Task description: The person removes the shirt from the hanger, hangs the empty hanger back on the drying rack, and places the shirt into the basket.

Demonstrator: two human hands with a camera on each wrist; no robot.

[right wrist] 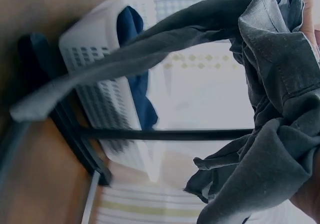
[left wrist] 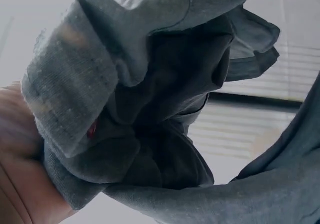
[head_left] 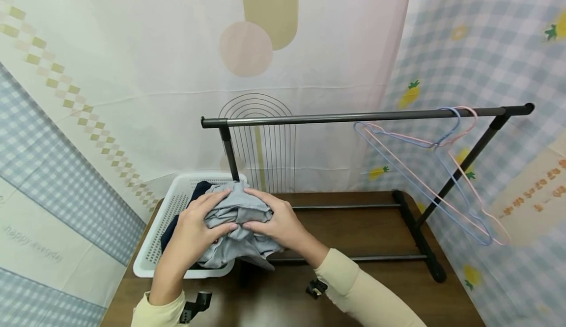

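Note:
A crumpled grey shirt [head_left: 243,206] is held up between both hands, above the right part of a white plastic basket [head_left: 172,206]. The left hand [head_left: 190,226] grips its left side, thumb towards the middle. Opposite it, the right hand [head_left: 285,221] grips the other side, the two thumbs nearly meeting on the cloth. In the right wrist view a long sleeve-like strip of the shirt [right wrist: 270,174] trails down past the basket. Dark navy cloth [right wrist: 142,101] lies in the basket, partly covered by the shirt in the head view.
A black clothes rack [head_left: 327,119] stands on the brown wooden table [head_left: 345,229], its left post beside the basket. From the right end of its bar hang a blue hanger [head_left: 455,125] and a pink hanger [head_left: 473,121]. Patterned curtains [head_left: 177,47] surround the table.

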